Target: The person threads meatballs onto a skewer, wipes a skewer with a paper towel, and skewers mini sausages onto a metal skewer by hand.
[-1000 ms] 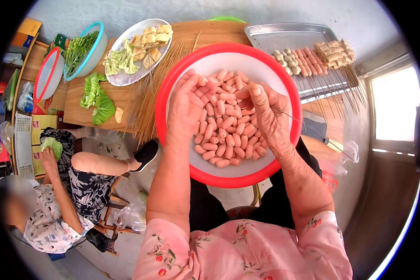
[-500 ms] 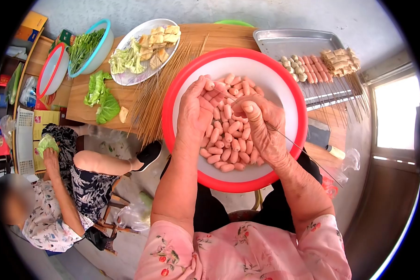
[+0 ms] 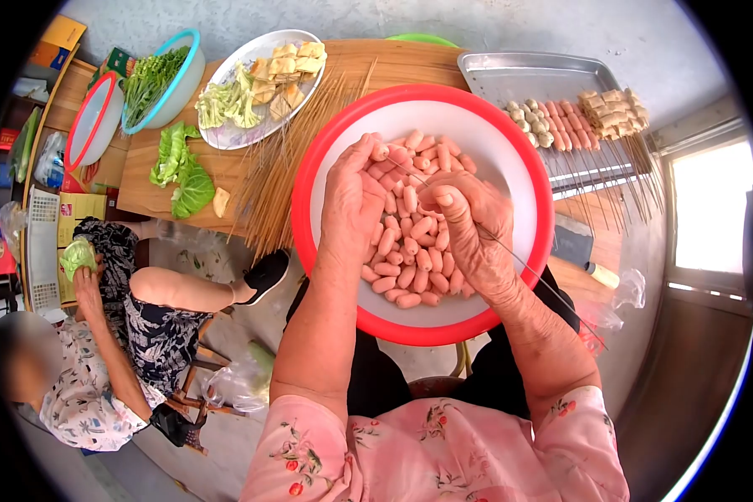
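Note:
A red-rimmed white basin [image 3: 309, 217] in front of me holds many small pink sausages [image 3: 410, 251]. Over its left side, my left hand [image 3: 351, 201] is closed on a small sausage [image 3: 380, 152] at its fingertips. My right hand [image 3: 474, 226] pinches a thin skewer [image 3: 544, 283] above the heap. The skewer's front end reaches the sausage in my left hand; whether it has gone in, I cannot tell. Its back end sticks out below my right hand, past the basin's rim.
Loose skewers [image 3: 268, 188] lie left of the basin, near a plate of vegetables and tofu-like pieces [image 3: 226, 138]. At right are a metal tray [image 3: 510, 75] with filled skewers [image 3: 573, 125] and a cleaver [image 3: 571, 243]. A seated person [image 3: 100, 376] holds a cabbage [image 3: 77, 258].
My hands stay almost in place with the sausage and skewer. At the left, the other person's hand and cabbage have shifted slightly.

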